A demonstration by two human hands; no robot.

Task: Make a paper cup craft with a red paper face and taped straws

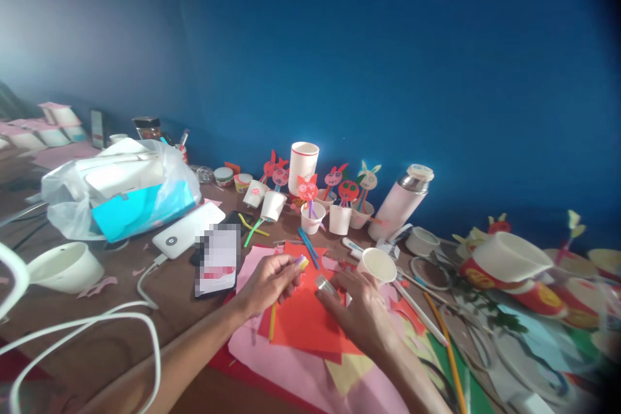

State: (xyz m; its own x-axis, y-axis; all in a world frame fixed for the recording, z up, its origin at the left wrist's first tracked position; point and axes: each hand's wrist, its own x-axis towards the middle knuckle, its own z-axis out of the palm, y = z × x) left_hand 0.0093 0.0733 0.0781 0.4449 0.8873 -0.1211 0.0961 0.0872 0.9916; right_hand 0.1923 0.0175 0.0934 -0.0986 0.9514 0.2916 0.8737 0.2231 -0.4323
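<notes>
My left hand is closed in a pinch over the orange paper. Between its fingertips a yellow straw shows, running out below the hand, with a small purple piece at the fingertips. To its right, my right hand curls its thumb and fingers around a small clear, shiny cylinder, whose kind I cannot make out. Both hands are above orange sheets stacked on pink paper. Blue straws lie just beyond the fingers. A white paper cup stands behind my right hand.
Paper cups with animal-face straws line the wall beside a pink thermos. At left are a phone, a power bank, a white cable and a plastic bag. A pencil and cups crowd the right.
</notes>
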